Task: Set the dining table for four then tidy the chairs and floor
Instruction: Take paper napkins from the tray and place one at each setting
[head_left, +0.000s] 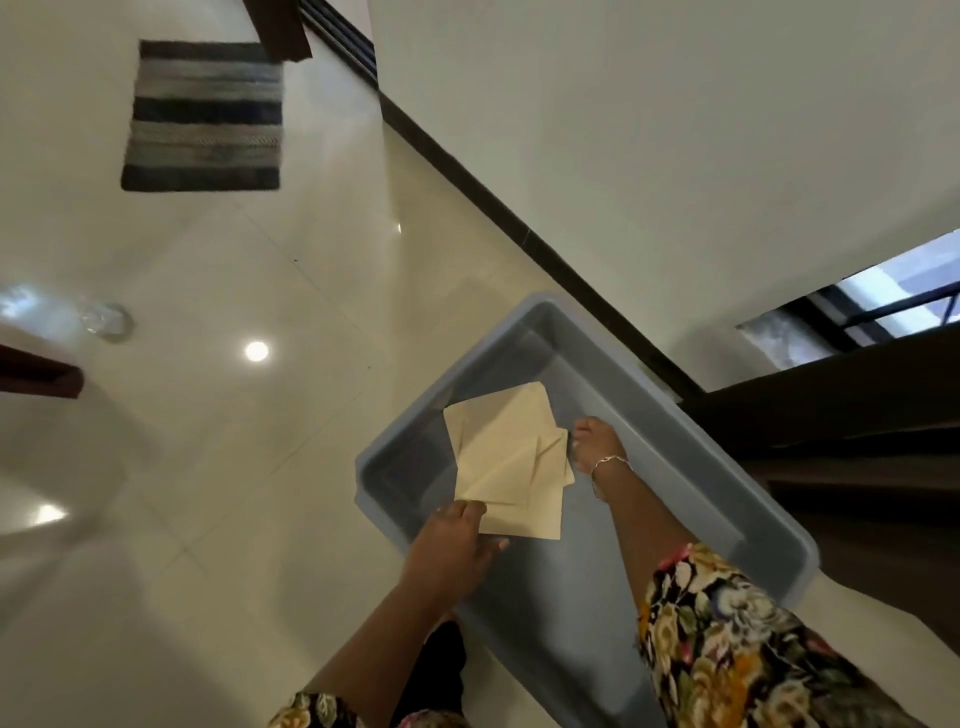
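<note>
Pinching the near corner of a loose stack of cream napkins (506, 462), the left hand (452, 543) has its thumb on top and its fingers curled beneath, so the sheets fan out away from its fingertips over the grey tub (566, 597). The right hand (597, 447) reaches in at the stack's far right edge. Its fingers bend down against that edge, but I cannot tell whether they grip the napkins or only touch them.

The stack hangs from one corner and the sheets lie skewed on each other. If the thumb eases or the lift is quick, the outer sheets would likely slide free and drop into the tub or onto the tiled floor (234, 467).

The tub's rim rises just left of the left knuckles and just beyond the napkins' far corner, so a straight upward lift looks the safest way out. Past the right fingers the tub's far wall sits close to the dark skirting (519, 228), and dark furniture crowds that side — little room there. Left of the left hand the tile is open, with a striped mat (205, 114) well apart and what looks like a clear glass (106, 319) standing on the floor — something to step round.
</note>
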